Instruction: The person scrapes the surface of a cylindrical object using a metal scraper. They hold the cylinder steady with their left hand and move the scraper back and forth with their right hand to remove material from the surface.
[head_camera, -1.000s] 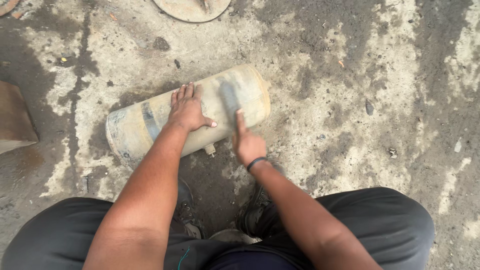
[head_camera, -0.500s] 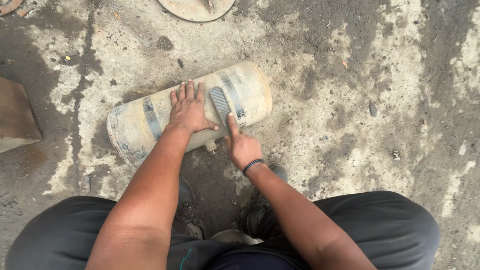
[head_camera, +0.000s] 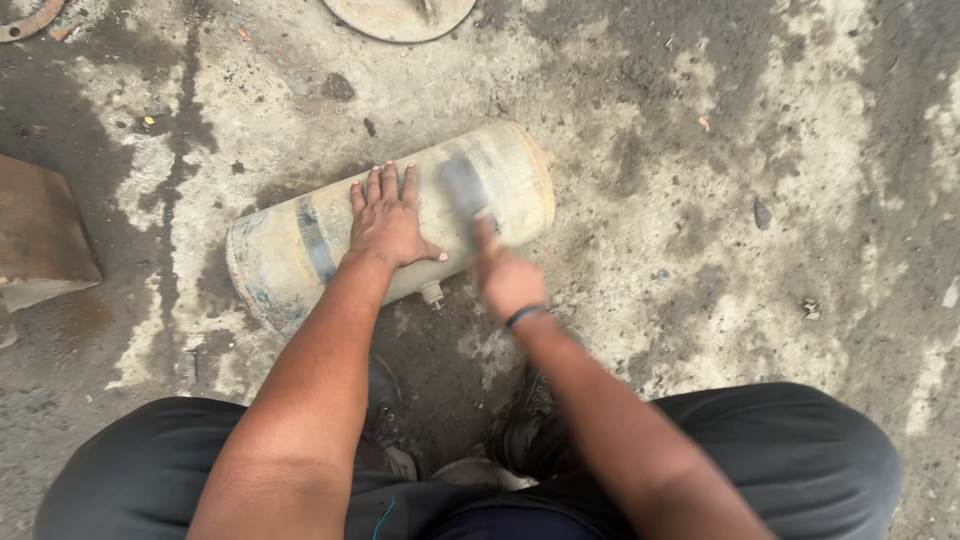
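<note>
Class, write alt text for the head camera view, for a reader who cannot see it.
A squatting person's left hand presses flat on a worn, pale metal cylinder lying on stained concrete ground, while the blurred right hand holds a grey strip against it.

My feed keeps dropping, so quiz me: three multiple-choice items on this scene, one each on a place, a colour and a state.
1. Where does the left hand rest?
A. flat on the middle of the tank
B. on the floor beside it
C. on the person's knee

2. What colour is the tank?
A. bright red
B. dirty pale yellow with grey bands
C. glossy black

3. How does the tank lie?
A. upright on its end
B. lifted off the ground
C. on its side on the concrete floor

Key:
1 A, the palm and spread fingers press on the tank's curved top.
2 B, the shell looks faded cream-yellow with darker grey stripes.
3 C, its long side lies along the stained floor, while the blurred right hand holds a grey tool against it.
</note>
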